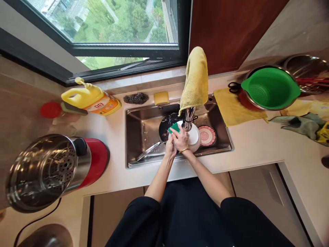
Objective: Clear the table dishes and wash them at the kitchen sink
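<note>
Over the sink [133, 137], my two hands are pressed close together. My right hand [182, 140], with a bangle at its wrist, has its fingers closed on a green scouring pad [174, 127]. My left hand [170, 147] is closed just beside it; what it grips, if anything, is hidden. A white bowl [194, 135] lies right of and partly under my right hand. Behind my hands is a black frying pan [164, 125], its metal handle [148, 151] slanting to the lower left. A pink-rimmed plate [207, 135] rests at the right of the sink.
A yellow towel [195, 77] drapes over the faucet [189, 118] above the hands. Behind the sink lie steel wool [136, 98] and a yellow sponge [161, 98]. A detergent jug [92, 99] and a steamer pot [51, 168] stand left; a green colander [271, 87] is right.
</note>
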Available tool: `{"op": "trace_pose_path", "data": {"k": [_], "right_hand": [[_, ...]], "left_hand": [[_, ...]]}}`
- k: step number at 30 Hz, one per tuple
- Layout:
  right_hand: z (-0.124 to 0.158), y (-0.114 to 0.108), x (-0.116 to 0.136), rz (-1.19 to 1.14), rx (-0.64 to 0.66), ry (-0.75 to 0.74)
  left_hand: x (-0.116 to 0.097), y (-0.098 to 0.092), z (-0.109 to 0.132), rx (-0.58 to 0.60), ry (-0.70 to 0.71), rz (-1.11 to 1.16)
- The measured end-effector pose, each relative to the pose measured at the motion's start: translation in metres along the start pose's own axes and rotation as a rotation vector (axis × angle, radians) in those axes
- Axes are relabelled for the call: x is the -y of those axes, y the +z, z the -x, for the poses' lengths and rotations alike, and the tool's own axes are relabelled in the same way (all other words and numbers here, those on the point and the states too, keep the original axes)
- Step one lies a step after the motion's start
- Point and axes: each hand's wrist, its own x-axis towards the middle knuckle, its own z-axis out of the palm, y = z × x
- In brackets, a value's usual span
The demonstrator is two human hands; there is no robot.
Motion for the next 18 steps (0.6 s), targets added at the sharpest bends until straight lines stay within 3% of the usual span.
{"op": "trace_pose_path", "data": {"k": [4, 9, 14, 18], "right_hand": [[0.016, -0.007, -0.015, 0.112, -0.005, -0.064], [0.007, -0.009, -0.038, 0.143, -0.13, 0.184], [0.004, 0.0, -0.027, 0.031, -0.063, 0.031], [-0.018, -0.009, -0.049, -0.143, -0.184, 0.316]], "left_hand": [[-0.009, -0.012, -0.005, -0.052, 0.046, 0.034], [-0.019, -0.017, -0.004, -0.117, 0.078, 0.006], [-0.025, -0.016, 0.0, -0.087, 0.078, -0.005], [-0.03, -0.019, 0.007, -0.134, 0.143, -0.053]]}}
